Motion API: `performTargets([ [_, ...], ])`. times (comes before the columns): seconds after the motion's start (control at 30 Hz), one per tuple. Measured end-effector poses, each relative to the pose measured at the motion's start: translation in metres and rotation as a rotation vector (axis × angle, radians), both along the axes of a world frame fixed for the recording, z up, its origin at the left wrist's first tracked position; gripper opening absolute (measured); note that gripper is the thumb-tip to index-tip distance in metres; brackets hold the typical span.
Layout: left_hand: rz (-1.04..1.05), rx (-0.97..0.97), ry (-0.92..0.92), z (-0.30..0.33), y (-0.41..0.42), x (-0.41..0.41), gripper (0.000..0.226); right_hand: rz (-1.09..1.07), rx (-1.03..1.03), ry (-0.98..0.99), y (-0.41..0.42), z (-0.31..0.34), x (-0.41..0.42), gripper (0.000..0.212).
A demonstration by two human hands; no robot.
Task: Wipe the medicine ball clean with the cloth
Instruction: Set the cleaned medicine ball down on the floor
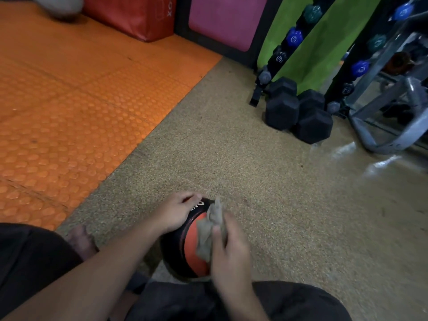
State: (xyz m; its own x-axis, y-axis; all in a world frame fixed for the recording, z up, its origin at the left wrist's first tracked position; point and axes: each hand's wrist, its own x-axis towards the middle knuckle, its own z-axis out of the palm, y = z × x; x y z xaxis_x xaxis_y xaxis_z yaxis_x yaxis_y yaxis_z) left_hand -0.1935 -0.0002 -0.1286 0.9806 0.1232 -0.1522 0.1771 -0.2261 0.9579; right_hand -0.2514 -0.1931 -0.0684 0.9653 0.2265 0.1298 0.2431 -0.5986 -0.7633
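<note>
Clearly the wiping is under way. The medicine ball (185,249), black with an orange panel and white lettering, sits on the speckled floor (231,158) just in front of the person's knees, directly under both hands. The left hand (176,210) is spread over the ball's far upper side, fingers curved down onto it; that looks like a bracing hold, there to stop the ball rolling away while the other hand rubs. The right hand (228,246) has the grey-brown cloth (212,225) pinched between thumb and fingers, with the bunched fabric pressed against the orange panel and one corner sticking up past the fingertips. Bunching the cloth probably gives a firmer pad to scrub with. The hand is slightly blurred, so how tightly it grips I cannot tell.

Left of the left hand runs a studded orange mat (81,112). Well beyond the right hand, black hex dumbbells (298,114) lie at the foot of a rack (284,52) of smaller coloured weights.
</note>
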Motion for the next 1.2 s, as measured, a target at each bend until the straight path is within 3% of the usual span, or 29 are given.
performTargets([
  [0.1,0.143,0.018,0.067,0.005,-0.003,-0.003,0.033,0.059,-0.006,0.004,-0.01,-0.016,-0.031,0.053],
  [0.2,0.227,-0.395,0.26,0.019,0.017,-0.007,0.049,-0.176,0.341,0.27,-0.015,-0.01,0.002,0.036],
  [0.3,0.254,-0.348,0.358,0.007,0.016,-0.02,0.053,-0.384,0.53,0.643,-0.026,-0.012,0.052,0.03],
  [0.37,0.225,-0.432,0.417,0.003,-0.016,-0.028,0.051,-0.424,0.494,0.765,-0.032,-0.005,0.071,0.044],
  [0.47,0.281,-0.568,0.326,0.002,-0.056,-0.021,0.038,-0.364,0.559,0.85,-0.035,-0.004,0.075,0.045],
  [0.63,0.308,-0.449,0.193,0.017,-0.04,-0.012,0.021,-0.276,0.671,0.675,-0.032,-0.011,0.067,0.034],
  [0.7,0.305,-0.44,0.152,0.02,-0.034,-0.013,0.021,-0.212,0.589,0.54,-0.02,-0.011,0.067,0.031],
  [0.77,0.373,-0.434,0.138,0.011,-0.034,-0.013,0.033,-0.131,0.349,0.191,-0.008,-0.011,0.062,0.041],
  [0.83,0.453,-0.481,0.173,0.003,-0.033,-0.012,0.043,0.052,-0.096,-0.099,-0.001,-0.021,0.052,0.056],
  [0.93,0.341,-0.657,0.311,-0.005,-0.014,-0.008,0.075,0.527,-0.767,-0.518,0.0,-0.021,0.027,0.061],
  [1.0,0.27,-0.66,0.331,-0.004,-0.008,-0.008,0.075,0.916,-0.967,-0.754,-0.013,-0.011,0.039,0.063],
  [1.03,0.285,-0.64,0.293,-0.003,-0.01,-0.008,0.065,0.991,-1.015,-0.816,-0.022,-0.005,0.052,0.065],
  [1.1,0.384,-0.543,0.196,-0.002,-0.018,-0.008,0.052,0.907,-0.969,-0.76,-0.034,0.002,0.08,0.063],
  [1.13,0.419,-0.494,0.171,-0.001,-0.024,-0.008,0.052,0.781,-0.855,-0.614,-0.035,0.003,0.089,0.061],
  [1.2,0.456,-0.374,0.148,0.007,-0.038,-0.012,0.06,0.455,-0.433,-0.19,-0.028,0.006,0.099,0.05],
])
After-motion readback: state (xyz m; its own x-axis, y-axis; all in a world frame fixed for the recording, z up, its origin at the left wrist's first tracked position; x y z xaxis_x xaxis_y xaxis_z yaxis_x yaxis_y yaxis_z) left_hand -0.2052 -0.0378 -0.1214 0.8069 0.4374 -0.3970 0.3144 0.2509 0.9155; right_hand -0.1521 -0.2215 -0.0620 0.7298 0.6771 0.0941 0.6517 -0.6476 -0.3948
